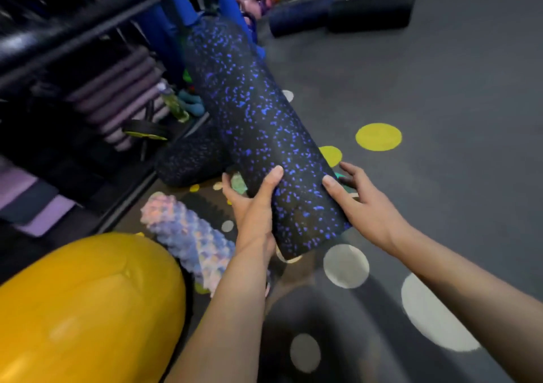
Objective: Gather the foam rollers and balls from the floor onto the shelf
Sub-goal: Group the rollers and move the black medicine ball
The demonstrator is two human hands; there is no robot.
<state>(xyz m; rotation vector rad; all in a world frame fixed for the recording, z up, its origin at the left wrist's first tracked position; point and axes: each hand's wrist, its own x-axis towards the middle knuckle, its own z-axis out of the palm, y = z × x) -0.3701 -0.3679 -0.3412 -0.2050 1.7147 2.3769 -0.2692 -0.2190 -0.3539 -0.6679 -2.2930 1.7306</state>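
I hold a long black foam roller with blue specks (258, 124) slanting up off the floor toward the shelf (73, 33) on the left. My left hand (252, 212) grips its near end from the left, thumb over the top. On the right side of the same end lies my right hand (361, 203); its thumb presses the roller and its fingers are spread straight. A second speckled roller (191, 162) lies on the floor by the shelf's foot. A pastel knobbly roller (188, 235) lies beside a big yellow ball (88, 309).
Two dark rollers (299, 15) (373, 9) lie far off on the grey floor. The shelf holds stacked purple mats (117, 88), with teal dumbbells (191, 100) at its base. Coloured dots (378, 136) mark the floor. A pale green item (238, 183) lies near my left fingers.
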